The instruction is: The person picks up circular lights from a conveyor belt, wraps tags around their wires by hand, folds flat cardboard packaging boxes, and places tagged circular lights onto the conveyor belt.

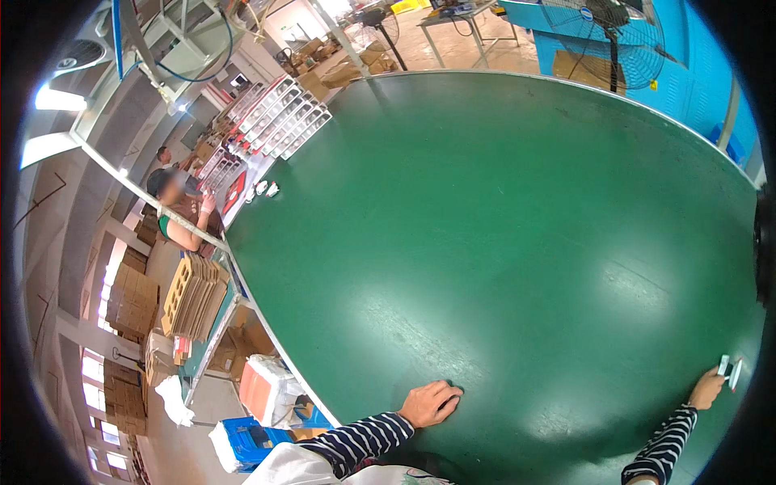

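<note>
My left hand (432, 404) rests on the green tabletop (485, 242) near its front edge, fingers curled in and no object showing in them. Far over at the right, my right hand (706, 390) has its fingers closed on a small white part (723, 365); its exact kind is too small to make out. Right beside that part is a second slim white piece (735, 374) with a dark edge. Whether the two pieces touch I cannot tell.
Stacked white trays (283, 121) stand at the table's far left corner, with a few small white parts (265, 190) near them. A co-worker (182, 214) sits beyond the left edge. Cardboard sheets (194, 297) and a blue crate (246, 443) are at left. A fan (610, 40) stands behind.
</note>
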A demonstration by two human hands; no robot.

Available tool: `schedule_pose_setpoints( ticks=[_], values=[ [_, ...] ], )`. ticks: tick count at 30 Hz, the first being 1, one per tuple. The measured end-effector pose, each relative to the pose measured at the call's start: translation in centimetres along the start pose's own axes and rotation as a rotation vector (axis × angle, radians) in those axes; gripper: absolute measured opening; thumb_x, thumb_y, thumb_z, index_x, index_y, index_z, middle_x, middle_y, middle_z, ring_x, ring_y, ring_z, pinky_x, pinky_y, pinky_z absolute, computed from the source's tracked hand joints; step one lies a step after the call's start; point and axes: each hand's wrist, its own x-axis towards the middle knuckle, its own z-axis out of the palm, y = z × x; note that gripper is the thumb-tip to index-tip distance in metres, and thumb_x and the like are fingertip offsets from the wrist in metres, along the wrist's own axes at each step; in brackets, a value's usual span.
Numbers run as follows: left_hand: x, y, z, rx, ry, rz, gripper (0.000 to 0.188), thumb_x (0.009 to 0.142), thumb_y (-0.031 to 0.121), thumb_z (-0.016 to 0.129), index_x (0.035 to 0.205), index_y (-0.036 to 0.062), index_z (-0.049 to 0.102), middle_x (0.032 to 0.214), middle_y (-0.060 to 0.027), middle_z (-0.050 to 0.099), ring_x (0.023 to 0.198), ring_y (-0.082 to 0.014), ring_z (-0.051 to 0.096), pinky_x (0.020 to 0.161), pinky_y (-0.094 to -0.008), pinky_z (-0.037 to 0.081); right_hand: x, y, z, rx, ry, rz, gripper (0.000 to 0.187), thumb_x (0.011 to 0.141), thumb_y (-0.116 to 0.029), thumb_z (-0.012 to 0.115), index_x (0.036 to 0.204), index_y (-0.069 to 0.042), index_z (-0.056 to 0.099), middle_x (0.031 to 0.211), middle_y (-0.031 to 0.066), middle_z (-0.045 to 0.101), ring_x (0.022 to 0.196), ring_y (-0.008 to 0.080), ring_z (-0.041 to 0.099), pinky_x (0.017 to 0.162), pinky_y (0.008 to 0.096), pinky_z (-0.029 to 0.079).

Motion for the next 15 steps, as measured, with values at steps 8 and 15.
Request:
schedule_pose_setpoints(
  ticks=[8,15],
  values=[
    [0.6,0.2,0.6,-0.083,0.041,-0.032,0.011,0.081,0.017,0.061,0.090,0.0119,0.059,0.078,-0.0034,0.056,0.069,-0.0195,0.060,0.056,-0.0303,0.048,0.2,5.6,6.1,0.135,0.001,-0.230,0.019,0.088,-0.014,0.046,0.084,0.004,0.052,0.084,0.0255,0.060,0.077,0.0383,0.060,0.063,0.0447,0.047],
    [0.4,-0.5,1.2,-0.302,0.064,-0.068,0.010,0.083,0.018,0.058,0.089,0.0104,0.058,0.081,-0.0037,0.059,0.073,-0.0217,0.061,0.060,-0.0342,0.049,-18.3,2.5,-4.3,0.339,-0.028,-0.270,0.016,0.090,-0.013,0.044,0.096,0.000,0.052,0.092,0.0184,0.057,0.089,0.0353,0.055,0.076,0.0416,0.042]
  ],
)
